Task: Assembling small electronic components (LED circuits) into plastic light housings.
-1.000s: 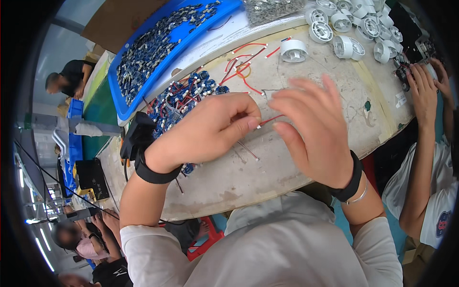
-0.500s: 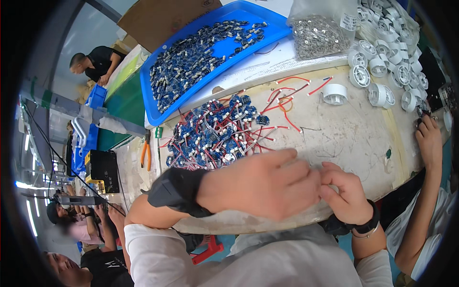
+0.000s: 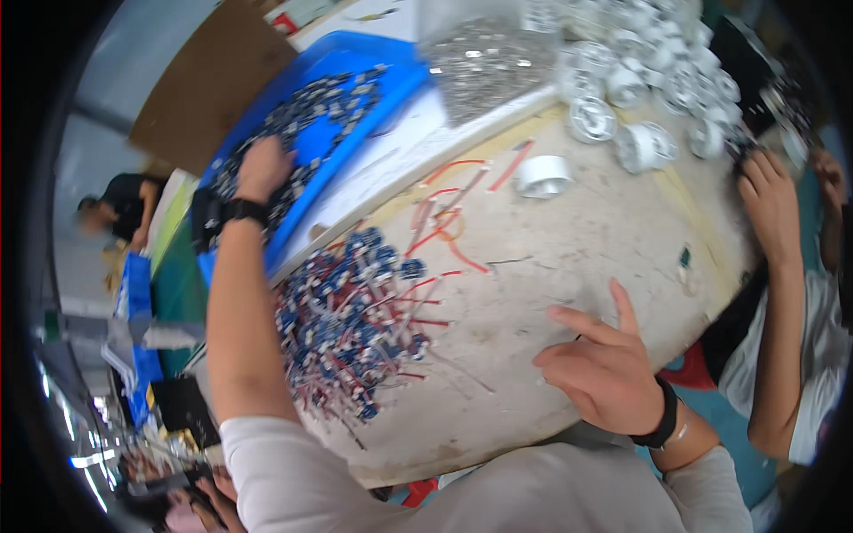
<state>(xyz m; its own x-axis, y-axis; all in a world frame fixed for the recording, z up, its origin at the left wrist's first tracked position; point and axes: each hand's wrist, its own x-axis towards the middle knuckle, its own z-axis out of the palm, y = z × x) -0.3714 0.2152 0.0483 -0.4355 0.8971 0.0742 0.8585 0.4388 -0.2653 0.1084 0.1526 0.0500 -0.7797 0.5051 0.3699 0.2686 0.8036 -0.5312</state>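
My left hand [image 3: 265, 171] reaches into a blue tray [image 3: 397, 83] at the far left, down among many small dark circuit boards [image 3: 342, 99]. Its fingers are blurred and partly hidden, so a hold on any board cannot be made out. Over the near right of the worktable, my right hand [image 3: 600, 369] has its fingers apart, with no object clearly in it. Between the two hands lies a heap of blue circuit boards with red and white wires [image 3: 346, 320]. A few red wired leads [image 3: 435, 222] lie loose beyond the heap.
A clear bag of small metal parts [image 3: 489, 67] stands at the back. White round plastic housings [image 3: 653, 75] pile up at the back right, with one single housing [image 3: 544, 177] nearer. A co-worker's hand [image 3: 769, 200] is at the right edge. A cardboard box [image 3: 209, 80] stands behind the tray.
My left hand has moved from beside my right hand up and left into the blue tray. My right hand's fingers have spread. The whole view has shifted and turned.
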